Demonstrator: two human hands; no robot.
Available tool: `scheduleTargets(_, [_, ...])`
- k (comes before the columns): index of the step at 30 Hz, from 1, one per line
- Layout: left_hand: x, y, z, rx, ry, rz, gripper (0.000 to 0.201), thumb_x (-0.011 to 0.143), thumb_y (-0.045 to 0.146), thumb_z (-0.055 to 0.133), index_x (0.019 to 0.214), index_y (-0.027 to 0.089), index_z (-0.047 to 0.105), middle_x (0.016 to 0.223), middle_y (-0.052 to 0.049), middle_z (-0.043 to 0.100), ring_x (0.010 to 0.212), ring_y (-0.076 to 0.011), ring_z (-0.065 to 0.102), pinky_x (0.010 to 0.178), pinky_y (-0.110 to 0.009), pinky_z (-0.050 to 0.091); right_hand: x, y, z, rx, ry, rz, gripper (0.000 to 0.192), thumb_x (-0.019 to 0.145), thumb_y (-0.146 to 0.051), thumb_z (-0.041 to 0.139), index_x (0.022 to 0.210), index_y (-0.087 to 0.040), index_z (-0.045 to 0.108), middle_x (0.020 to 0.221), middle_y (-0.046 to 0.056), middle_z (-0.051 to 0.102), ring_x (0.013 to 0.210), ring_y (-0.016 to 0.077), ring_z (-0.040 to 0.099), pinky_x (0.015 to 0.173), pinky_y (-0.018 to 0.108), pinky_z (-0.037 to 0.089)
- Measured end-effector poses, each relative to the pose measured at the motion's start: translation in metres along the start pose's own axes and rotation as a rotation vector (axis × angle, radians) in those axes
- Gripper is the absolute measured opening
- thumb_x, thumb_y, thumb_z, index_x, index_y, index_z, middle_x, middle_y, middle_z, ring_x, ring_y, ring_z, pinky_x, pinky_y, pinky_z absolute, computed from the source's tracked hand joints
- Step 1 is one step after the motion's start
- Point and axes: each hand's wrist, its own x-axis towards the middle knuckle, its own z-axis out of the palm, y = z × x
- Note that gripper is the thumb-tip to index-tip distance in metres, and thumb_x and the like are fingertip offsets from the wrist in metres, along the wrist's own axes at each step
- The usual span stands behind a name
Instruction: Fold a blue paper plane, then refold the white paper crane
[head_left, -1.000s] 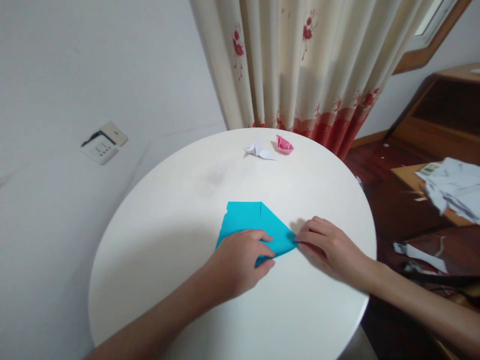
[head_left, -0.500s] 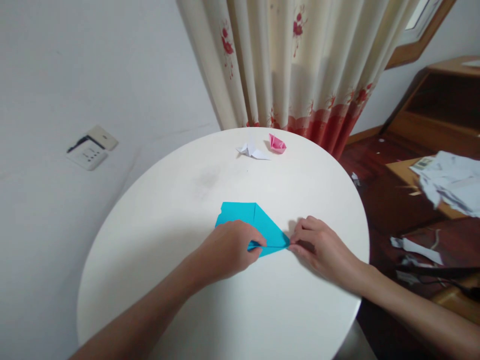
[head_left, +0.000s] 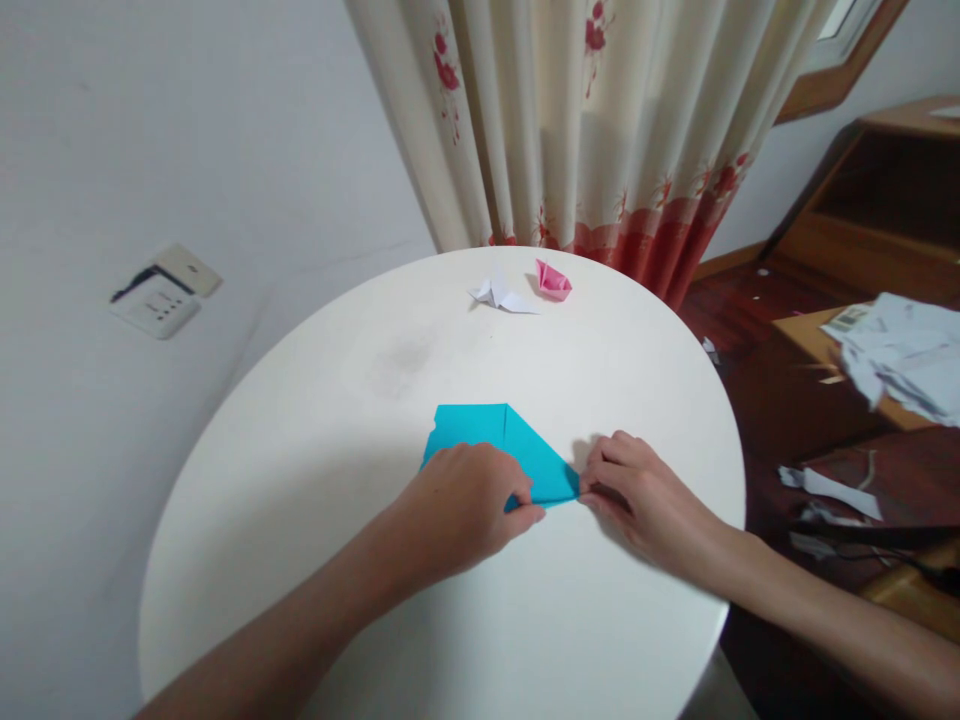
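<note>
A folded sheet of blue paper (head_left: 471,424) lies on the white round table (head_left: 615,380), tapering to a point at its right end. A short crease line runs down from its top corner. Over its lower left part is my left hand (head_left: 472,500), thumb and fingers pinched on the near edge. My right hand (head_left: 626,490) pinches the pointed right tip between thumb and fingers. The paper's lower left portion is hidden behind my left hand.
Near the far edge sit a white paper crane (head_left: 499,294) and a pink paper boat (head_left: 553,282). A curtain (head_left: 570,150) hangs behind. Wall sockets (head_left: 161,300) are at left; loose papers (head_left: 900,350) lie on a low surface at right.
My left fingers have brought the paper's near edge slightly toward me and flatter, narrowing the strip below it. My right hand stays at the tip. The view has shifted slightly.
</note>
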Motion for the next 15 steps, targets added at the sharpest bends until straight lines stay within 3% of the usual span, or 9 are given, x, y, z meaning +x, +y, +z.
scheduleTargets(8, [0.004, 0.010, -0.014, 0.096, -0.030, -0.030, 0.021, 0.087, 0.041, 0.063, 0.092, 0.026, 0.078, 0.088, -0.004, 0.077, 0.081, -0.0227, 0.069, 0.072, -0.032, 0.047, 0.008, 0.001, -0.001, -0.086, -0.062, -0.025, 0.015, 0.093, -0.009, 0.048, 0.083, -0.016, 0.058, 0.087, 0.008, 0.059, 0.083, 0.0205, 0.049, 0.074, 0.034, 0.038])
scheduleTargets(15, [0.012, 0.006, -0.020, 0.036, -0.064, -0.011, 0.023, 0.088, 0.039, 0.063, 0.077, 0.024, 0.077, 0.078, -0.001, 0.075, 0.069, -0.0171, 0.063, 0.064, -0.028, 0.040, 0.020, -0.003, -0.010, -0.157, -0.159, -0.054, 0.013, 0.086, -0.006, 0.053, 0.081, -0.017, 0.059, 0.086, 0.008, 0.060, 0.082, 0.0199, 0.051, 0.077, 0.033, 0.041])
